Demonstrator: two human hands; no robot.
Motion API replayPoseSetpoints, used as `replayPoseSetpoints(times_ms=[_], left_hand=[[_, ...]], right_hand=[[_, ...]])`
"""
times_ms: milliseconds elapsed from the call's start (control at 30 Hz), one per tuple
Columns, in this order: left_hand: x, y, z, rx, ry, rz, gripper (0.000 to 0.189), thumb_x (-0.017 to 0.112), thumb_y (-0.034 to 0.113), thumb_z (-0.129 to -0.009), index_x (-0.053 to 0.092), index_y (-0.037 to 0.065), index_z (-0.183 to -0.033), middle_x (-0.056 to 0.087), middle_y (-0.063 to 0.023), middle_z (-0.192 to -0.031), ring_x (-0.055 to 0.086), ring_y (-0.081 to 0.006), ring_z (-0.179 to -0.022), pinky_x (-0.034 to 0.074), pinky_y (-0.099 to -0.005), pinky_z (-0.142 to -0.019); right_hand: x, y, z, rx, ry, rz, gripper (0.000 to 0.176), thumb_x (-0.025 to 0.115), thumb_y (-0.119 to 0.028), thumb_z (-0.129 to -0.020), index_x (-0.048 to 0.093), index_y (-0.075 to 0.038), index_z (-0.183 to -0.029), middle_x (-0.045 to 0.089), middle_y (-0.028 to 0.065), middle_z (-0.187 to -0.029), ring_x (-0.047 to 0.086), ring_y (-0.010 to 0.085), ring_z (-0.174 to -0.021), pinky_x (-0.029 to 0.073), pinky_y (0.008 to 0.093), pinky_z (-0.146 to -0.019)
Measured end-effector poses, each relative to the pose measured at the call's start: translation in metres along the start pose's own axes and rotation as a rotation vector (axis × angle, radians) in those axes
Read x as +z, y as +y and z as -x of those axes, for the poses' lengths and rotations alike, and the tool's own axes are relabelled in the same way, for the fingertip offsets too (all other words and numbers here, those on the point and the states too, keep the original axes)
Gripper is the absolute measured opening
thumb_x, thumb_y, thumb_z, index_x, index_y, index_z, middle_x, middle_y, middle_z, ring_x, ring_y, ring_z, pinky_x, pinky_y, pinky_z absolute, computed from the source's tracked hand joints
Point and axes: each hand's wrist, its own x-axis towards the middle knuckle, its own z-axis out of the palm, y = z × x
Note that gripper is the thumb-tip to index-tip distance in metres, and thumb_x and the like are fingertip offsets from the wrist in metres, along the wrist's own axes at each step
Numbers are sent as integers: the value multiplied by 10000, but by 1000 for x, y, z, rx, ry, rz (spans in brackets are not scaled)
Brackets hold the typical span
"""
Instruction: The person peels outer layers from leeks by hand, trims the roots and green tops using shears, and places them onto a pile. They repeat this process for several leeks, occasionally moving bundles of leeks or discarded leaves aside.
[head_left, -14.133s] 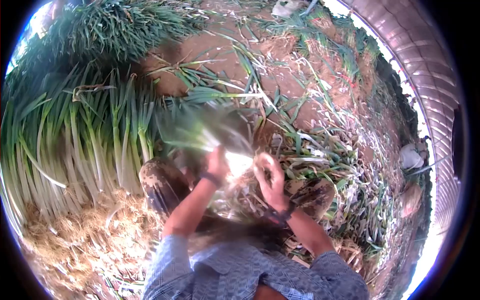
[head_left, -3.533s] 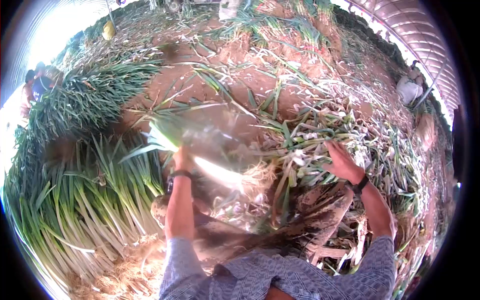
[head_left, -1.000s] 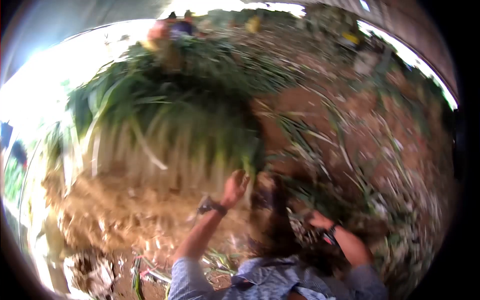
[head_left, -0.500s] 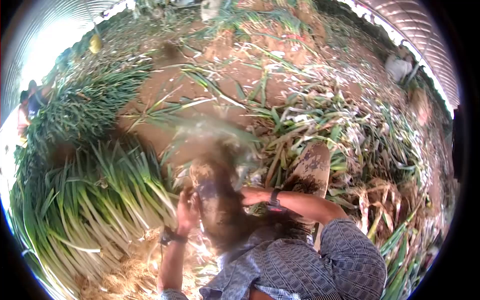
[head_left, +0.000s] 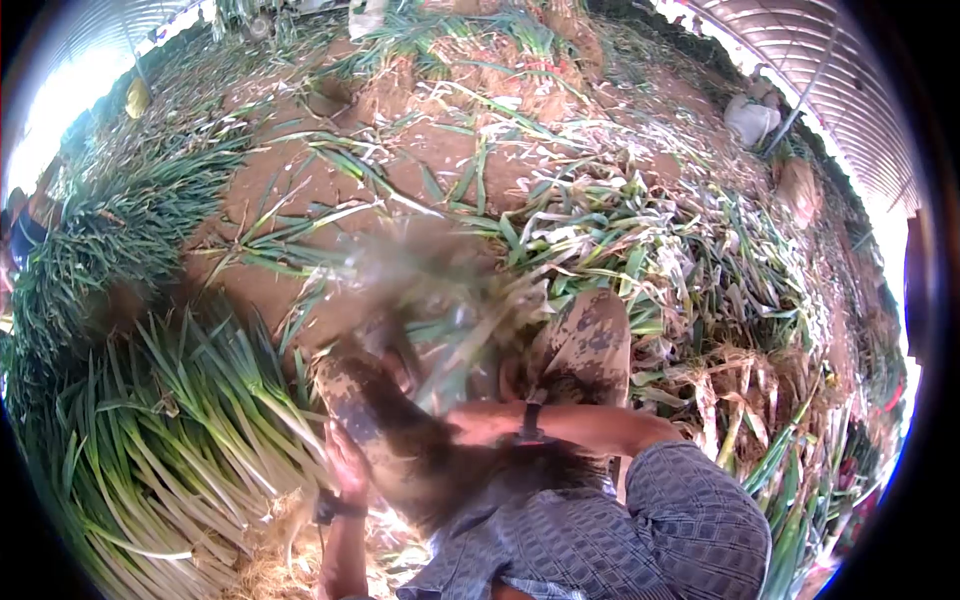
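Observation:
A large bundle of leeks [head_left: 200,420], green at the top with white stalks and pale roots, lies at my left. My left hand [head_left: 345,462] is at the right side of this bundle, next to my knee, with its fingers stretched out along the stalks. Across my lap reaches my right arm, a dark watch [head_left: 532,418] on its wrist. My right hand [head_left: 468,424] is close to my mud-stained left trouser leg [head_left: 365,400]; its fingers are hidden or blurred. Between my knees, green and white leaves [head_left: 450,365] are smeared by motion.
A heap of discarded leaves [head_left: 690,250] lies to my right, with dry rooty stalks [head_left: 735,400] nearer. More leeks [head_left: 130,220] are piled at the far left, beside a partly visible person [head_left: 28,235]. Loose leaves cover the soil [head_left: 280,190]. A white sack [head_left: 750,120] stands far right.
The view has turned slightly right, so the scene has slid left. My left hand has shifted down along the leek bundle's side. My left knee has moved left, and leaves between my knees show more.

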Motion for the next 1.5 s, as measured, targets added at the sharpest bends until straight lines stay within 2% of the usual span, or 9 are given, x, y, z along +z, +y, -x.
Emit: replayPoseSetpoints(times_ms=[200, 300, 467, 733, 800, 933, 1000, 1267, 1500], left_hand=[[-6, -38, -12, 95, 36, -86, 566, 380, 362, -1105, 394, -76, -1463, 457, -157, -1489, 432, -199, -1345, 296, -324, -1164], [-21, -61, -45, -142, -14, 318, 485, 431, 327, -1091, 478, -65, -1373, 559, -151, -1308, 539, -174, -1160, 438, -293, -1022], [11, 60, -74, 590, -61, -417, 391, 485, 282, -1061, 517, -28, -1296, 603, -147, -1139, 591, -237, -1045, 488, -368, -928], [97, 219, -98, 577, -265, -99, 417, 572, 322, -1030, 574, -15, -1275, 620, -124, -1245, 623, -228, -1113, 518, -380, -952], [142, 238, -95, 722, -410, 14, 415, 556, 341, -1033, 597, -5, -1258, 632, -121, -1234, 647, -250, -1084, 552, -419, -916], [210, 224, -121, 358, -431, 151, 290, 588, 261, -1025, 647, 23, -1182, 671, -109, -1164, 689, -236, -975, 587, -392, -823], [232, 208, -134, 254, -489, 292, 233, 603, 219, -1018, 654, 40, -1158, 681, -97, -1134, 697, -227, -938, 592, -370, -781], [254, 190, -144, -353, -348, 518, 178, 557, 179, -1006, 655, 77, -1114, 676, -110, -1085, 663, -210, -825, 606, -441, -692], [270, 192, -179, -423, -411, 476, 164, 503, 189, -1014, 516, 25, -1019, 578, -144, -951, 598, -219, -711, 581, -479, -587]], right_hand=[[-5, 8, 19, 26, 110, 61, 350, 644, -209, -861, 610, 83, -1050, 662, 284, -897, 670, 392, -832, 516, 489, -758], [-6, 29, 21, 108, 106, -10, 340, 630, -209, -881, 607, 67, -1076, 672, 244, -872, 669, 340, -789, 523, 482, -718], [-42, -26, 69, 45, 216, -39, 258, 647, -176, -892, 631, 1, -1079, 689, 209, -912, 673, 345, -812, 506, 450, -724], [-54, -1, 50, -49, 211, -355, 216, 665, -217, -904, 602, -13, -932, 600, 76, -761, 588, 217, -683, 510, 399, -651], [-24, 61, 8, -112, 214, -161, 218, 650, -237, -934, 594, -27, -928, 579, 62, -814, 565, 181, -710, 516, 382, -668], [-10, 65, -16, 282, -347, 238, 368, 649, -175, -918, 626, -37, -1258, 675, 145, -1133, 636, 236, -1030, 537, 415, -939], [15, 70, -23, 289, -487, 239, 365, 647, -178, -920, 626, -37, -1255, 676, 144, -1127, 638, 234, -1024, 540, 411, -932], [35, 77, -41, 215, -552, -72, 352, 641, -188, -928, 629, -35, -1245, 679, 138, -1105, 644, 228, -1002, 549, 394, -907], [18, 77, -68, 172, -582, -326, 343, 635, -196, -935, 631, -34, -1236, 682, 133, -1085, 649, 222, -983, 557, 379, -884]])
